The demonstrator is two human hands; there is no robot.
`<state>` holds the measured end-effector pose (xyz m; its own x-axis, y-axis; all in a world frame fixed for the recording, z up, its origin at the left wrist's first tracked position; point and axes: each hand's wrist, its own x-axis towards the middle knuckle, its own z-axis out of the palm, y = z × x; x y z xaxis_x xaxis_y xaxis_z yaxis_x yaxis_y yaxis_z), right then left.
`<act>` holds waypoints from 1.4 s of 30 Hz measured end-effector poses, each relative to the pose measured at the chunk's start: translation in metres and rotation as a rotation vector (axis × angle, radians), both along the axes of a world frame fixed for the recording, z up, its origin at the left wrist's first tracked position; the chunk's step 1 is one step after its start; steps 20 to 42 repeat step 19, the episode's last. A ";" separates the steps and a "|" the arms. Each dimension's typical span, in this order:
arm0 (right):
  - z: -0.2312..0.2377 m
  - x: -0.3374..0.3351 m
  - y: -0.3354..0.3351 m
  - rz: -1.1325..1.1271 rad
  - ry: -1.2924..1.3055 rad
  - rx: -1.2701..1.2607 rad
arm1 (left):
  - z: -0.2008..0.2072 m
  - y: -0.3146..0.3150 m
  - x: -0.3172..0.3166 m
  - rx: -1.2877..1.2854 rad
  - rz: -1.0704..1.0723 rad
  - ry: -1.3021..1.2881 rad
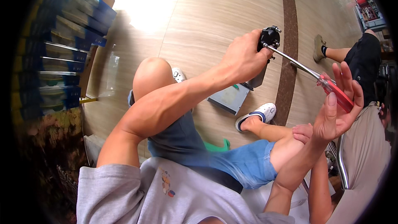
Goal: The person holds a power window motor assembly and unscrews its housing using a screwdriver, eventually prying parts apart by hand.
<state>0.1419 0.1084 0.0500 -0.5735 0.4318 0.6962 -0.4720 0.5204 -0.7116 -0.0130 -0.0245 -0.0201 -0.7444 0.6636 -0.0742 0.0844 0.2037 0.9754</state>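
My left hand [244, 56] is closed around a black round device [268, 37] with short metal posts on its face, held up above the floor. A dark grey body [259, 76] shows below this hand; I cannot tell whether it belongs to the device. My right hand [338, 114] has its thumb and fingers around the red handle of a screwdriver [340, 96], some fingers stretched out. The long steel shaft slants up to the left, its tip at the device's face beside my left thumb. Whether the tip sits in a screw is too small to tell.
A flat metal box [230, 99] lies on the tiled floor beneath my hands. Blue boxes [62, 60] are stacked at left. A green plastic thing [217, 146] shows near my legs. At right are another person's leg [338, 54] and, by my knee, another person's hand [302, 132].
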 end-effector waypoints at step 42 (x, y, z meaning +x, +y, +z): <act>-0.014 0.027 0.013 -0.022 -0.191 0.038 | 0.007 -0.008 0.000 -0.048 0.016 0.029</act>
